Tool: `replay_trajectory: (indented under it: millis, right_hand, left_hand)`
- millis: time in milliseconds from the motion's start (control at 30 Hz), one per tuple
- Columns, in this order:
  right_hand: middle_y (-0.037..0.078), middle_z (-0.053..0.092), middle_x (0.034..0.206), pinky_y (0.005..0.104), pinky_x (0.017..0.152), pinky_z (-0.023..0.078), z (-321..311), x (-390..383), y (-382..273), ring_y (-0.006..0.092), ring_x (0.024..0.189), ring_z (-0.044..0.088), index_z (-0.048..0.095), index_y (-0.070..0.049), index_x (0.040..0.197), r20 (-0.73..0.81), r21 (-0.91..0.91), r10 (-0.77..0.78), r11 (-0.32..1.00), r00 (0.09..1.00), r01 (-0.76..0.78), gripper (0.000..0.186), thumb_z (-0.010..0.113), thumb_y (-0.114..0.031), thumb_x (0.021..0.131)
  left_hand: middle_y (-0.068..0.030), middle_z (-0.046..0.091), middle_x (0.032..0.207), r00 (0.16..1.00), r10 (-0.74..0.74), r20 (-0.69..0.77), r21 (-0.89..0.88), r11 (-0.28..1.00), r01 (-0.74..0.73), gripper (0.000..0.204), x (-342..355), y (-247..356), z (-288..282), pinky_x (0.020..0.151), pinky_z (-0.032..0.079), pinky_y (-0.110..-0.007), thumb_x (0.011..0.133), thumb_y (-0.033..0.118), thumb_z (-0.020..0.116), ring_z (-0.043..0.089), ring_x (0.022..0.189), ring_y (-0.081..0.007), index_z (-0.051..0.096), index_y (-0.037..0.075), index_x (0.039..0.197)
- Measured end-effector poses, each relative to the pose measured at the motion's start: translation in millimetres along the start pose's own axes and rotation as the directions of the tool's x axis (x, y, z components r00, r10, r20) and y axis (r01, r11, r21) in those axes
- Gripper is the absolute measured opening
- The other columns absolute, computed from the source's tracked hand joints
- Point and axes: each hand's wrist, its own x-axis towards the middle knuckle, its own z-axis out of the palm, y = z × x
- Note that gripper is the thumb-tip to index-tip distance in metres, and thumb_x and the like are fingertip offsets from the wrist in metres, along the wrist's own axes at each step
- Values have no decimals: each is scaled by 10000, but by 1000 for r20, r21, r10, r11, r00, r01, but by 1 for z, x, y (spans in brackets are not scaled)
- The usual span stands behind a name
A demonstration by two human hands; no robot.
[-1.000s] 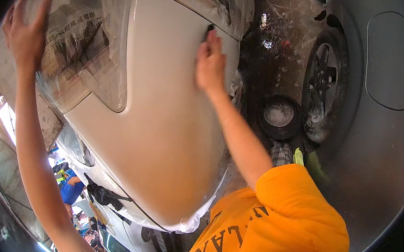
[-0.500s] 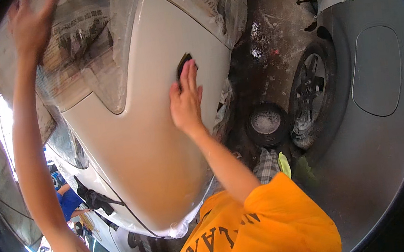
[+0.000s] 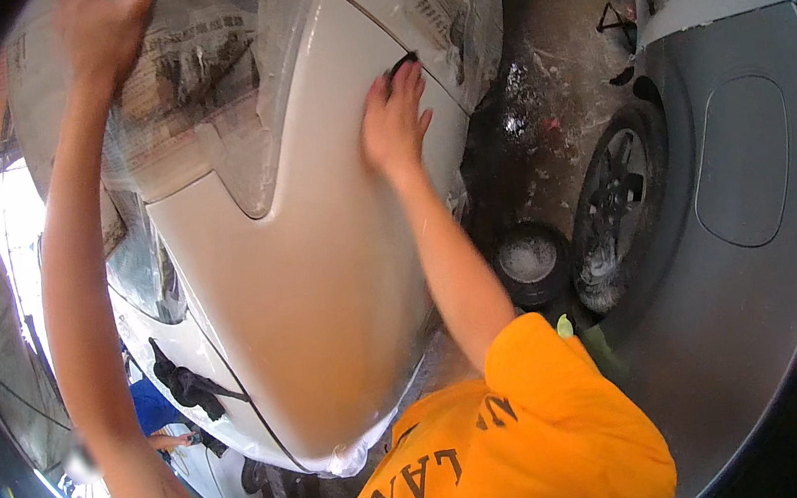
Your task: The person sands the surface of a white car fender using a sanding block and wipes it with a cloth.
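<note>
My right hand [image 3: 393,125] lies flat over a small black pad [image 3: 404,64] and presses it against the white car panel [image 3: 270,295]. Most of the pad is hidden beneath the fingers, close to the panel's upper right seam. My left hand [image 3: 101,37] reaches up over the newspaper and clear plastic masking [image 3: 198,74], its thumb spread away and its fingertips cut off by the frame edge. Nothing shows in that hand. The panel has a blurry tan sheen on its lower part.
To the right stands a grey car body [image 3: 724,308] with a wheel [image 3: 615,192]. A black bucket of foamy water [image 3: 530,263] sits on the wet floor [image 3: 529,94]. A black cloth [image 3: 191,379] hangs on white bodywork; beyond it, a person in blue [image 3: 154,408].
My right hand has slid the black pad up and to the right across the panel, toward its seam. My left hand stays over the masking; the whole view has shifted slightly.
</note>
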Motion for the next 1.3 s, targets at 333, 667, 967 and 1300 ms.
replay_trajectory:
  millis: [333,667,967,1300]
  right_hand:
    - [223,245,1635,500,1223,154,-61,-24,-47,371,1514,238,272,9,1562,-379,341,-366,799,850,495,615,428,-34,968]
    - [251,89,1660,681,1172,86,19,-95,8,458,1530,80,129,38,1582,123,-69,-627,768,769,637,791,510,-268,960]
    - [247,90,1661,668,1182,95,19,-101,-7,437,1533,94,142,22,1587,140,-132,-604,774,785,619,813,548,-268,946]
    - [239,67,1667,679,1177,65,13,-64,-31,431,1539,60,142,30,1585,134,-132,-570,800,811,585,836,564,-268,928]
  left_hand:
    - [-233,399,1482,997,-34,-70,-128,991,25,630,2,-7,4,1175,313,-460,791,209,754,378,1393,-408,552,63,1369]
    - [-224,392,1501,995,-80,-55,-51,996,77,654,-2,-5,3,1158,338,-457,787,238,768,394,1391,-403,554,77,1383]
    - [-211,405,1514,990,-142,-6,17,990,142,650,0,8,-3,1164,328,-466,797,299,750,391,1400,-392,562,118,1393]
    - [-223,411,1512,990,-137,-32,36,990,138,650,0,10,0,1180,302,-475,797,296,753,378,1407,-402,560,136,1397]
